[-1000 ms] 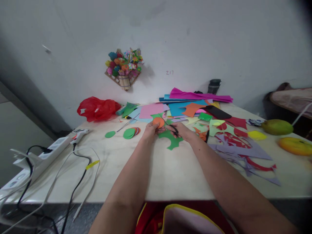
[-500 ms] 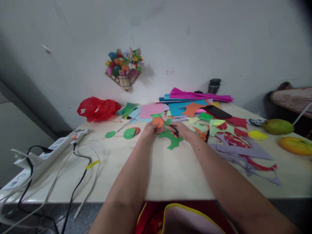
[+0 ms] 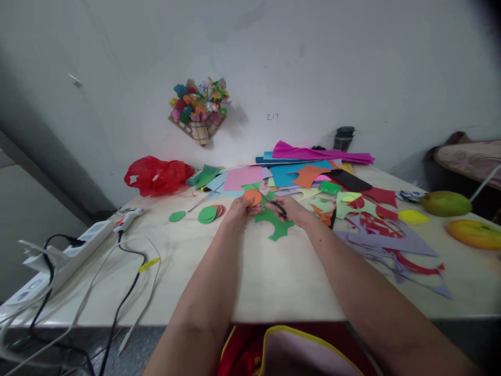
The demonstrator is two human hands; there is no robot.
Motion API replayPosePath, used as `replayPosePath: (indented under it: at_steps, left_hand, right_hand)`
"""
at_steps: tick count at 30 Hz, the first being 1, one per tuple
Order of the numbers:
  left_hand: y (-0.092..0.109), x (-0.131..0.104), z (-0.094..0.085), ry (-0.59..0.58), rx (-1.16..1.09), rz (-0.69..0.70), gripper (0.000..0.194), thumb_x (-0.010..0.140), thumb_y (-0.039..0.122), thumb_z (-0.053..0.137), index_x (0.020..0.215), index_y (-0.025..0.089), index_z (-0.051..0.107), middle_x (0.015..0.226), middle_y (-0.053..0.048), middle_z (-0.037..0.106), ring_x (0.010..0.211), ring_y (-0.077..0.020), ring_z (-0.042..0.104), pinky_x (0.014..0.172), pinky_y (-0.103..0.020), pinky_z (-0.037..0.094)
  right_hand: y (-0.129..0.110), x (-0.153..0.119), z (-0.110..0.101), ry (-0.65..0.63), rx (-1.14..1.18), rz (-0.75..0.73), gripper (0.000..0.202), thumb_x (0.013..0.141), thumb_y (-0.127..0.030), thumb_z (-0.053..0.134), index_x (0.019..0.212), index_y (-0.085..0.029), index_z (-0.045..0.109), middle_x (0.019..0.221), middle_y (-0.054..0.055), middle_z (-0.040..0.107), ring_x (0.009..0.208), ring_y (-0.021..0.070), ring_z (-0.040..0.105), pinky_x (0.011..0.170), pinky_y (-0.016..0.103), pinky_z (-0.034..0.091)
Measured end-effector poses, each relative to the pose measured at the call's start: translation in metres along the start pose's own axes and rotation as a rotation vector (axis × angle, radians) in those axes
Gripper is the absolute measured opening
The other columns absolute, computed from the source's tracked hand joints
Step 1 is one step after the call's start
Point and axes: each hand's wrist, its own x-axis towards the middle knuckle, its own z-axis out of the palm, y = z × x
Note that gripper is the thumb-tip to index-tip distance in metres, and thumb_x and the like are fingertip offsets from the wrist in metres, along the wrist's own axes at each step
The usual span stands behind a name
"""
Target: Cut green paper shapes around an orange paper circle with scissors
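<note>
My left hand (image 3: 241, 210) pinches an orange paper circle (image 3: 252, 196) by its lower edge, just above the table. Black-handled scissors (image 3: 278, 207) are gripped in my right hand (image 3: 291, 208), their blades pointing up and left, close by the circle's right edge. Whether the blades touch the paper is hard to make out. Beneath both hands lies a green paper sheet (image 3: 274, 228) with rounded cut-outs along its edges. To the left rest overlapping green circles (image 3: 206, 214) with orange and purple ones under them, plus a single green circle (image 3: 177, 216).
Purple scraps (image 3: 395, 243) and red offcuts spread on the right, beside mango-like fruit (image 3: 446, 203). Coloured sheets (image 3: 245, 178) and a red plastic bag (image 3: 158, 176) line the back. A white power strip (image 3: 66, 258) with trailing cables occupies the left edge.
The orange circle has turned or shifted very slightly in my left hand. My right hand and the scissors stay in nearly the same place.
</note>
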Motion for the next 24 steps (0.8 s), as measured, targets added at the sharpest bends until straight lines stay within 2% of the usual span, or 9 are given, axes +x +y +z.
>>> replayPosePath:
  at_steps: [6, 8, 17, 24]
  left_hand:
    - [0.0023, -0.0031, 0.001, 0.019, 0.0, -0.015, 0.002, 0.087, 0.01, 0.061, 0.086, 0.008, 0.061, 0.062, -0.01, 0.069, 0.052, -0.0161, 0.068, 0.048, -0.02, 0.054]
    - [0.0033, -0.0041, 0.0011, 0.017, -0.003, -0.024, 0.005, 0.089, 0.009, 0.058, 0.085, 0.009, 0.06, 0.062, -0.01, 0.069, 0.051, -0.0153, 0.067, 0.048, -0.02, 0.053]
    - [0.0031, -0.0055, 0.0012, 0.024, 0.043, -0.062, 0.004, 0.087, 0.01, 0.059, 0.092, 0.01, 0.059, 0.066, -0.009, 0.07, 0.055, -0.0166, 0.068, 0.051, -0.022, 0.054]
    - [0.0039, -0.0074, 0.0026, 0.011, 0.039, -0.053, 0.003, 0.09, 0.008, 0.056, 0.091, 0.01, 0.058, 0.064, -0.009, 0.069, 0.052, -0.0154, 0.067, 0.049, -0.02, 0.053]
  right_hand:
    - [-0.0032, -0.0026, 0.0002, -0.005, 0.013, 0.028, 0.019, 0.08, -0.029, 0.073, 0.086, -0.017, 0.06, 0.046, -0.007, 0.048, 0.036, 0.0071, 0.036, 0.035, 0.018, 0.029]
    - [-0.0054, -0.0047, 0.0001, -0.018, 0.027, 0.044, 0.017, 0.082, -0.029, 0.07, 0.085, -0.017, 0.059, 0.045, -0.006, 0.048, 0.036, 0.0073, 0.037, 0.035, 0.017, 0.028]
    - [0.0006, -0.0026, -0.0055, -0.074, -0.018, 0.008, 0.022, 0.082, -0.033, 0.07, 0.091, -0.017, 0.059, 0.049, -0.006, 0.052, 0.034, 0.0069, 0.041, 0.033, 0.017, 0.022]
    - [-0.0004, -0.0045, -0.0049, -0.063, -0.012, -0.035, 0.019, 0.081, -0.032, 0.068, 0.081, -0.017, 0.057, 0.046, -0.006, 0.048, 0.034, 0.0072, 0.039, 0.033, 0.018, 0.025]
